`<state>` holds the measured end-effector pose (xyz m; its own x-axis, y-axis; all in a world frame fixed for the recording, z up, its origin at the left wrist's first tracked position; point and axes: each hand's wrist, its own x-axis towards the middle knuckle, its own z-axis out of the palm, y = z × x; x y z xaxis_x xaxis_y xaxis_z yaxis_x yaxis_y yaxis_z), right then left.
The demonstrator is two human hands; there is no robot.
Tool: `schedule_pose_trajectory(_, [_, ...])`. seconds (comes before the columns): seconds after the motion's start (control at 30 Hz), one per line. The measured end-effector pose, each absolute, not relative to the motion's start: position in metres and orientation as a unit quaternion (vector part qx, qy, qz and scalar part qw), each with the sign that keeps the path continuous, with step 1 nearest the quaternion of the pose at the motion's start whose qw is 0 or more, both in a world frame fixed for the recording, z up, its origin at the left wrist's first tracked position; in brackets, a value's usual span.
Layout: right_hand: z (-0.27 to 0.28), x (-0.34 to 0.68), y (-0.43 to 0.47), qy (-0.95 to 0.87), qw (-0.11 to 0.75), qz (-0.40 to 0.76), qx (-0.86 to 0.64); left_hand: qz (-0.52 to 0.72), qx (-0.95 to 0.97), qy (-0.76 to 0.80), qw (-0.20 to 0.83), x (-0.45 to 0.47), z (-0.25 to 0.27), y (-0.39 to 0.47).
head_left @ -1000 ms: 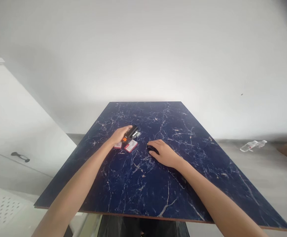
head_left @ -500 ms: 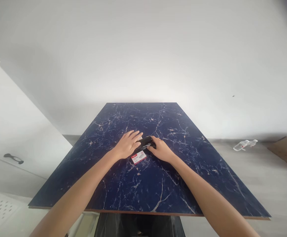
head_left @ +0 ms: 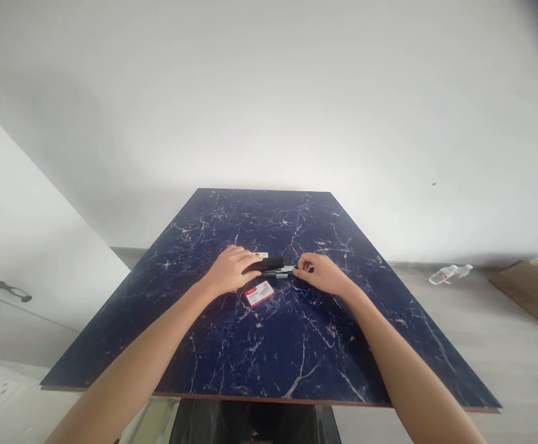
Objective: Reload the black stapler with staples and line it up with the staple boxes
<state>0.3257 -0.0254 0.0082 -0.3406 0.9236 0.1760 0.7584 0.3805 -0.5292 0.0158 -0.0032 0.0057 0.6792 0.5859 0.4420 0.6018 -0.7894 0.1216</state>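
Observation:
A black stapler [head_left: 273, 263] lies over the middle of the blue marbled tabletop [head_left: 269, 351], its silver metal parts reaching out to the right. My left hand [head_left: 232, 270] is closed around its left end, fingers over the top and thumb on the near side. At the tip of the metal part, my right hand [head_left: 322, 273] has thumb and fingers pinched together; the exact contact is too small to make out. Just in front of the stapler lies a small red-and-white box [head_left: 260, 293]. Behind it a second small white item [head_left: 262, 254] shows, partly hidden by my left hand.
A white wall [head_left: 269, 92] stands behind the table. On the left is a white cabinet with a dark handle [head_left: 11, 291]. Plastic bottles [head_left: 449, 274] and a cardboard box [head_left: 530, 293] rest on the floor to the right.
My right hand has moved right, off the stapler's black body to the end of its metal part. More silver metal now shows. My left hand has closed further around the stapler.

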Motion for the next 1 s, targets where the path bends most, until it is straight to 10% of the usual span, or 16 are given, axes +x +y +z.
schedule_pose_trajectory(0.7, [0.009,0.317,-0.027,-0.702,0.374,0.198,-0.573,-0.298,-0.870,-0.381,-0.099,0.011,-0.005,0.002])
schedule_pose_trajectory(1.0, [0.015,0.290,-0.044,-0.793,0.336,0.175,-0.478,-0.295,-0.911,-0.276,0.076,0.024,0.009,-0.015])
